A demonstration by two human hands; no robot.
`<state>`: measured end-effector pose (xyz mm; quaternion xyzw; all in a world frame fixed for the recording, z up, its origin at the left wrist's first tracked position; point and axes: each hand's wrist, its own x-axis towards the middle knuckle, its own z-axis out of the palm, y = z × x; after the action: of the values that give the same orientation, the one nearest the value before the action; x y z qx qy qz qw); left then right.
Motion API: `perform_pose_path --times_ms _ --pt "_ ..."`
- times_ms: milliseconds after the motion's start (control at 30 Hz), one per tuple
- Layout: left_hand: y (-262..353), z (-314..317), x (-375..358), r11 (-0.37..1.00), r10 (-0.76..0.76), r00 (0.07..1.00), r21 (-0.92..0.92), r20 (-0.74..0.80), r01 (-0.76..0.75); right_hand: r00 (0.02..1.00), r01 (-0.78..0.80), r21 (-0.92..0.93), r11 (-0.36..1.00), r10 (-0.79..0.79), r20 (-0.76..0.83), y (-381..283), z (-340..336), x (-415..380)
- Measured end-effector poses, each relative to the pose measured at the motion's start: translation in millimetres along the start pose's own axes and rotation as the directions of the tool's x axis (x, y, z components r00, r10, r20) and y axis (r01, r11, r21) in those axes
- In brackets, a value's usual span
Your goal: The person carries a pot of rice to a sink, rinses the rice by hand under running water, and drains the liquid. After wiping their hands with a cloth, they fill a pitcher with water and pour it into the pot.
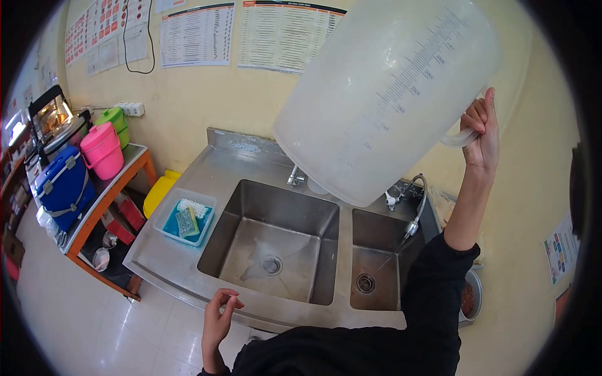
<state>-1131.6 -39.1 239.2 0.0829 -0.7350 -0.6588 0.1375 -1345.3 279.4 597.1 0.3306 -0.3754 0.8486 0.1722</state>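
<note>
My right hand (484, 141) is raised at the upper right, its fingers wrapped round the handle of a large translucent plastic measuring jug (370, 106). The jug hangs tilted above the back of the sink, with printed graduation marks along its side. In front of the sink's near edge, my left hand (218, 318) has loosely bent fingers and nothing in it. Below the jug are a large sink basin (276, 250) with a little water round its drain and a smaller basin (375, 250). A flexible tap (412, 227) runs a thin stream into the smaller basin.
A plastic tub (188, 216) of blue liquid with a sponge and white brush stands left of the sink. Further left, a shelf table (94, 235) carries a pink bucket (100, 150) and a blue cooler (64, 188). A metal pot (476, 294) sits at the right.
</note>
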Motion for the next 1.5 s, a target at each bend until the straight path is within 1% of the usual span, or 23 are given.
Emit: perform_pose_path --times_ms 233,367,567,667,767,867,967,1033,1100,1167,1233,1300,1333,1367,1433,1500 --pt "-1.0 11.6 -8.1 1.0 -0.008 1.0 0.014 0.001 0.008 1.0 -0.008 0.011 1.0 0.007 0.026 -11.2 -6.7 -3.9" --pt "0.4 11.5 -14.5 0.999 -0.014 1.0 0.05 0.008 0.014 0.998 -0.039 0.042 0.998 0.037 0.047 -13.9 -12.4 -4.9" --pt "3.9 10.0 -17.8 0.999 -0.019 1.0 0.036 -0.009 0.02 0.999 -0.034 0.02 0.999 0.034 0.027 -12.7 -11.2 -8.8" --pt "3.7 10.2 -17.5 0.999 -0.018 1.0 0.042 0.003 0.018 0.998 -0.04 0.024 0.999 0.039 0.045 -12.9 -15.2 -8.9" --pt "5.8 13.2 -16.6 0.999 -0.017 1.0 0.05 0.018 0.016 0.999 -0.037 0.027 0.999 0.037 0.024 -15.2 -19.4 -11.4" --pt "5.2 18.8 -14.8 0.999 -0.014 0.999 0.041 0.044 0.013 0.999 -0.039 -0.023 0.999 0.039 -0.004 -17.7 -33.0 -21.4" --pt "6.8 27.5 -13.6 0.999 -0.009 0.998 0.05 0.059 0.006 0.977 -0.045 -0.194 0.98 0.003 -0.215 -8.7 -62.3 -51.6" --pt "12.3 34.0 -14.0 0.999 -0.021 0.997 0.036 0.075 0.018 0.926 -0.084 -0.313 0.946 -0.042 -0.375 1.6 -95.9 -83.9" --pt "14.7 42.8 -15.2 1.0 -0.025 0.995 0.015 0.094 0.024 0.908 -0.141 -0.263 0.954 0.019 -0.42 5.4 -149.3 -119.8" --pt "15.2 50.1 -16.6 1.0 -0.022 0.992 0.018 0.122 0.02 0.904 -0.216 -0.304 0.928 0.072 -0.422 3.2 -176.2 -153.7" --pt "17.9 61.6 -15.7 0.999 -0.03 0.988 0.019 0.152 0.027 0.834 -0.309 -0.348 0.885 0.076 -0.546 0.3 -200.7 -179.0" --pt "20.6 76.6 -14.5 0.998 -0.056 0.982 0.02 0.182 0.054 0.77 -0.437 -0.411 0.8 0.097 -0.631 3.9 -224.4 -192.6" --pt "20.7 85.5 -13.0 0.998 -0.047 0.977 0.042 0.209 0.039 0.731 -0.501 -0.431 0.75 0.101 -0.674 8.6 -240.5 -200.0" --pt "21.6 95.3 -11.7 0.998 -0.039 0.97 0.064 0.238 0.024 0.711 -0.533 -0.415 0.737 0.125 -0.692 15.1 -273.1 -208.2" --pt "23.9 115.1 -11.2 0.995 -0.041 0.955 0.095 0.294 0.014 0.687 -0.588 -0.407 0.699 0.165 -0.708 29.6 -303.0 -215.1" --pt "27.5 134.0 -13.0 0.994 -0.055 0.94 0.109 0.337 0.019 0.641 -0.592 -0.34 0.73 0.171 -0.748 35.1 -347.4 -221.4"
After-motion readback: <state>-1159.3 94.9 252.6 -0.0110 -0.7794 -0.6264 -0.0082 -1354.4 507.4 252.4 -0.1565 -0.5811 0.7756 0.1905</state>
